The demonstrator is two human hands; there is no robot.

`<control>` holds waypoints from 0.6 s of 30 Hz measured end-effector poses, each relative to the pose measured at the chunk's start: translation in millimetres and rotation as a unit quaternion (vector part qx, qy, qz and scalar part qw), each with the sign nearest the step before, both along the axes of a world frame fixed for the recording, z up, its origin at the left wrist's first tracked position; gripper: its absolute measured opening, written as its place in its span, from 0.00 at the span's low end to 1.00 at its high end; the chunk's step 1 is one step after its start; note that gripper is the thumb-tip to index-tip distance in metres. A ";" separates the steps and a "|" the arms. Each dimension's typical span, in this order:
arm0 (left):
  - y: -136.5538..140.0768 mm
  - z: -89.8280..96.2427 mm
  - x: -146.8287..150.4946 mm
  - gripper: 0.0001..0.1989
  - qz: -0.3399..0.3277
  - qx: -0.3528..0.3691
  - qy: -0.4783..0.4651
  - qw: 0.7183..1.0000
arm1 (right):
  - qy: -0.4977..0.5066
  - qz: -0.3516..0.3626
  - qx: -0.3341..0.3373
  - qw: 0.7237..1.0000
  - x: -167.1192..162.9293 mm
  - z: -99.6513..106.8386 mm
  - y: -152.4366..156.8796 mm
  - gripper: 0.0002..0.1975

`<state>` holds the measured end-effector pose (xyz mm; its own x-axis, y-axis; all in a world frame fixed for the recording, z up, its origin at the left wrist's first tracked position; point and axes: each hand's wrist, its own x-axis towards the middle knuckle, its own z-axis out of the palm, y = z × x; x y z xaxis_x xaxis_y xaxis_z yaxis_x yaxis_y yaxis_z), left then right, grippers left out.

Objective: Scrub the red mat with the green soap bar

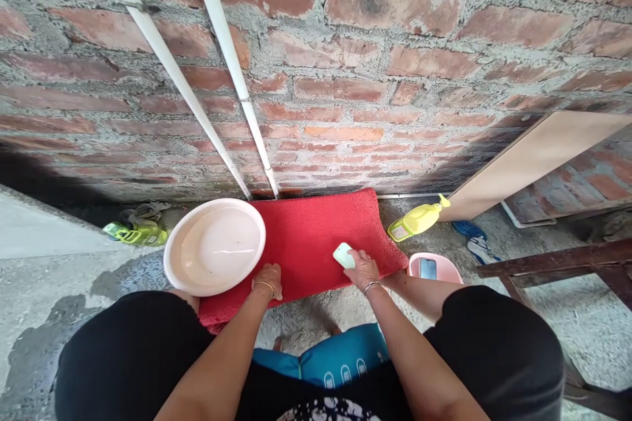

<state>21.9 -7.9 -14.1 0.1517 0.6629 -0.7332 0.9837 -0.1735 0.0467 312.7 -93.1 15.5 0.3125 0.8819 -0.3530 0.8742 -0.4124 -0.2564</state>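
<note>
A thick red mat [301,237] lies spread out in front of me, its near edge between my knees. My right hand [365,270] is closed around a pale mint-green scrub brush [343,254], which rests on the mat right of its middle; its underside is hidden. At the near edge of the mat, my left hand [268,279] has its fingers curled over the red cloth, just right of the basin. That round pale pink basin [178,253] stands on the mat's left end with clear water in it.
Right of the mat is a yellow pump bottle [412,222], with a small pink tub [447,266] holding a phone [428,269]. A green bottle [143,235] is left of the basin. Behind rise a brick wall [340,89] and white pipes [237,72]. A wooden frame [543,263] stands right.
</note>
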 end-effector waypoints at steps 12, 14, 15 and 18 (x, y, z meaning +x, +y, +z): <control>0.7 10.8 5.7 0.42 0.014 -0.011 0.011 1.000 | 0.027 -0.017 -0.013 0.999 4.7 9.3 -12.1 0.32; 0.5 10.8 5.2 0.42 0.014 -0.011 0.011 1.000 | 0.030 0.062 -0.028 0.997 -13.0 7.8 -10.5 0.33; 0.5 10.7 5.0 0.42 0.014 -0.012 0.010 1.000 | 0.023 0.078 -0.040 0.996 -12.7 8.6 -11.3 0.32; 0.9 10.0 4.8 0.43 0.015 -0.018 0.009 1.000 | -0.009 -0.004 -0.072 0.997 21.3 17.4 -19.1 0.33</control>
